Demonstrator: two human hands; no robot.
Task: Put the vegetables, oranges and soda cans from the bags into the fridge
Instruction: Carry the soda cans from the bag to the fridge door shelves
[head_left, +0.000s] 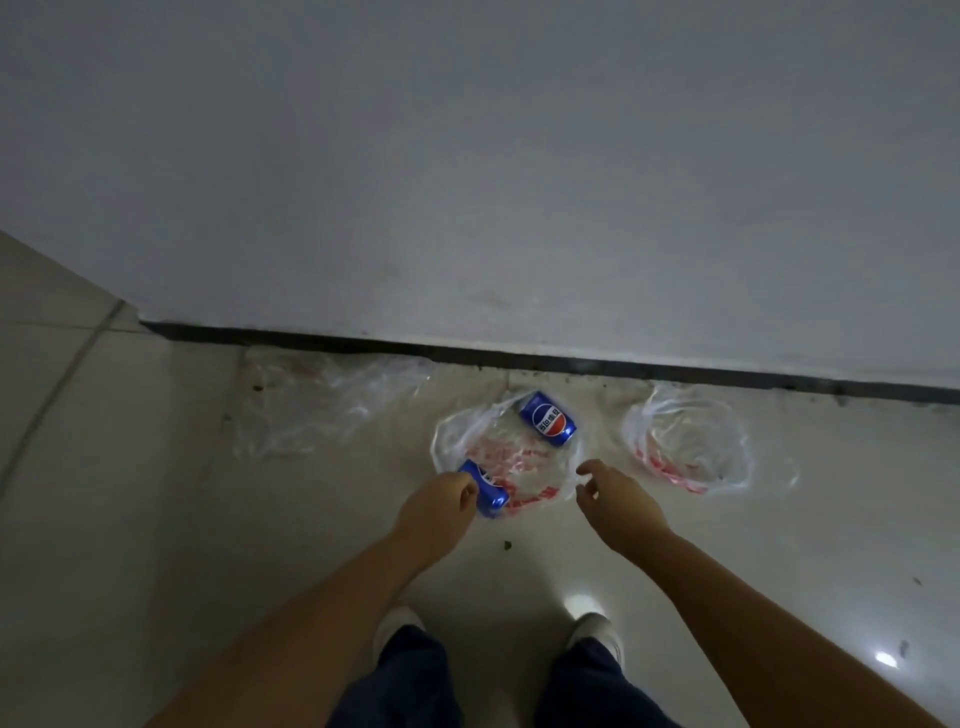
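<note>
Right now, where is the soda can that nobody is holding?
In the head view, the loose soda can lies on its side in the middle plastic bag on the floor, near the wall's base, beyond the right hand.

Pale tiled floor (156, 467) w/ debris specks; grey wall (467, 156); white shoes (597, 631).

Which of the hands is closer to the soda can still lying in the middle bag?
Right. The right hand hovers open just below and right of the lying soda can. The left hand is farther, down-left, gripping another can.
</note>
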